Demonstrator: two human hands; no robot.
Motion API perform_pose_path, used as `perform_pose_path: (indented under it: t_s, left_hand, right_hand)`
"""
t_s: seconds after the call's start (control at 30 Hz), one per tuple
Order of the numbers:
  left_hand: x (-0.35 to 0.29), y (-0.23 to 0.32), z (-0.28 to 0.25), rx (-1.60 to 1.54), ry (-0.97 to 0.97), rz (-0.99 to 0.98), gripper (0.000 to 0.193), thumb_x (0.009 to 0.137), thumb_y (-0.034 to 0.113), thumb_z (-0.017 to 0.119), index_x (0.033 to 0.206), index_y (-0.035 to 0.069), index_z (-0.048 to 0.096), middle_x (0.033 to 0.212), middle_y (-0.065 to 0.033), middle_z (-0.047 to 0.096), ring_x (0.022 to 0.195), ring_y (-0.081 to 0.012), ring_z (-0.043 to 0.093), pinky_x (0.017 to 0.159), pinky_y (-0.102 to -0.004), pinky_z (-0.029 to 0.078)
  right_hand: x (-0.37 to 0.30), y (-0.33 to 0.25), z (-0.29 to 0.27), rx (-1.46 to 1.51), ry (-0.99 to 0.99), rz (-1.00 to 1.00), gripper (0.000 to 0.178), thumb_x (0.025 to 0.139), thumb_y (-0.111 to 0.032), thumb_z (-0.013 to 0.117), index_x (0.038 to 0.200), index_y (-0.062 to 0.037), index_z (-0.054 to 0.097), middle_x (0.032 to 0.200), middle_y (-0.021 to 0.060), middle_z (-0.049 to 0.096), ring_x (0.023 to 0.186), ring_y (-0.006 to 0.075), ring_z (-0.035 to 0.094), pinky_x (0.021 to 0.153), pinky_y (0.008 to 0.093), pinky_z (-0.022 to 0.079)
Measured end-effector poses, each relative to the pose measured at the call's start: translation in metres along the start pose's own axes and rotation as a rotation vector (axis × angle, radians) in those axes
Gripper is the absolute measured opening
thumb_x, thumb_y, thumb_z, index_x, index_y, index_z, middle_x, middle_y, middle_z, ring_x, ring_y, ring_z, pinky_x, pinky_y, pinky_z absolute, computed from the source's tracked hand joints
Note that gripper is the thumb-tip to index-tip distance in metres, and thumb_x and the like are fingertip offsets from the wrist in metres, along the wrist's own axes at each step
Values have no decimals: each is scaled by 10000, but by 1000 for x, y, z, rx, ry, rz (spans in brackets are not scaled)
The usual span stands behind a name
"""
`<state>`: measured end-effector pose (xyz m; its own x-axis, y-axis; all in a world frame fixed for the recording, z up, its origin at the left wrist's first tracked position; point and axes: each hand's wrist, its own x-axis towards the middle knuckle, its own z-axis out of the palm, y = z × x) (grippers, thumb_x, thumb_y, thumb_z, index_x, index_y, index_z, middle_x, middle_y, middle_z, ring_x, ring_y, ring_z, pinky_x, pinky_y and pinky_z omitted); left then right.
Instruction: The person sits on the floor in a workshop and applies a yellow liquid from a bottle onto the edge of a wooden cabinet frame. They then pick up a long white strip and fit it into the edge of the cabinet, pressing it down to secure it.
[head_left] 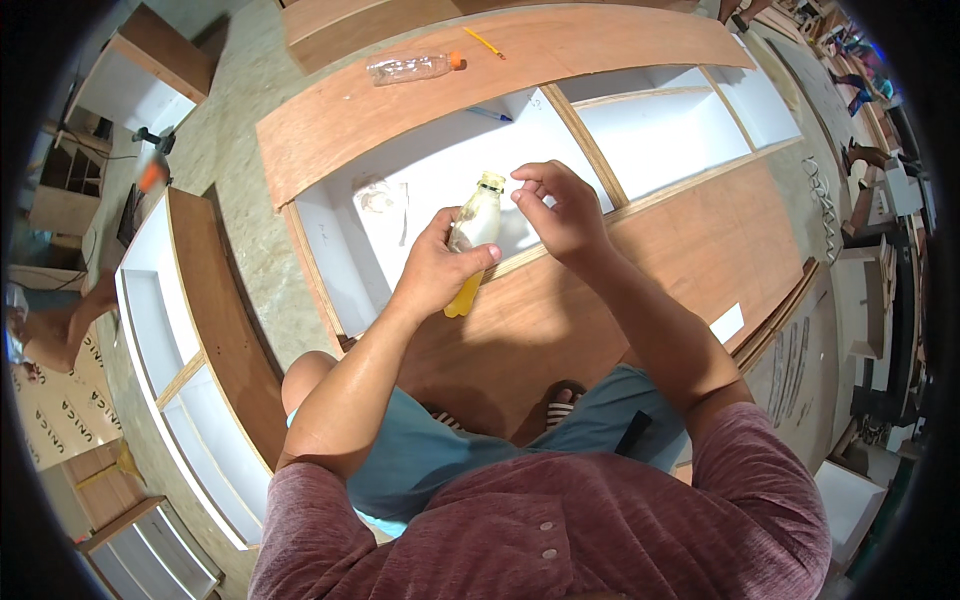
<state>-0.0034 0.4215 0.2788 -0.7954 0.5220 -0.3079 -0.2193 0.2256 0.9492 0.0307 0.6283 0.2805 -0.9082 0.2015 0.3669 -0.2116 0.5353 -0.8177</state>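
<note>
My left hand (436, 270) is wrapped round a small plastic bottle (484, 214). The bottle is tilted, its uncapped-looking neck pointing up and away and its yellow bottom showing below my fingers; pale residue coats the inside. Just right of the neck, my right hand (566, 212) is raised with thumb and fingers curled together, apart from the bottle. Whether anything small sits between those fingertips is too hard to see. Both hands are over the near edge of a wooden cabinet (575, 130) lying flat, with white-lined compartments.
On the cabinet's far board lie a clear bottle with an orange cap (408, 68) and a yellow pencil (484, 42). A blue pen (490, 114) and a crumpled clear wrapper (378, 194) rest inside the large compartment. Another cabinet (225, 290) stands left; a person's arm (60, 325) shows beyond it.
</note>
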Motion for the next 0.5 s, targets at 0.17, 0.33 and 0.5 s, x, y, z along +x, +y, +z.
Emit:
perform_pose_path:
  t_s: [0.17,0.33,0.5]
  left_hand:
    - [-2,4,1,26,-51,-16,612,824,239,846,1308,-21,575,1053,-104,687,948,-180,643,863,-319,520]
    - [-1,3,-2,26,-146,-44,579,834,270,838,1284,-13,610,1038,-102,693,944,-167,636,857,-316,510]
    - [0,1,-4,-39,-219,-113,552,842,303,836,1255,-9,643,997,-99,701,918,-165,634,836,-310,506]
  right_hand:
    - [7,3,-13,-300,-7,-455,199,819,-70,767,1008,-96,711,833,45,667,795,265,670,716,383,510]
    - [6,17,-21,-395,9,-651,192,787,-22,781,959,-94,735,872,13,674,859,214,666,766,353,495]
    - [6,9,-30,-503,-111,-746,154,788,-80,730,940,-103,716,866,9,650,848,203,645,778,381,477]
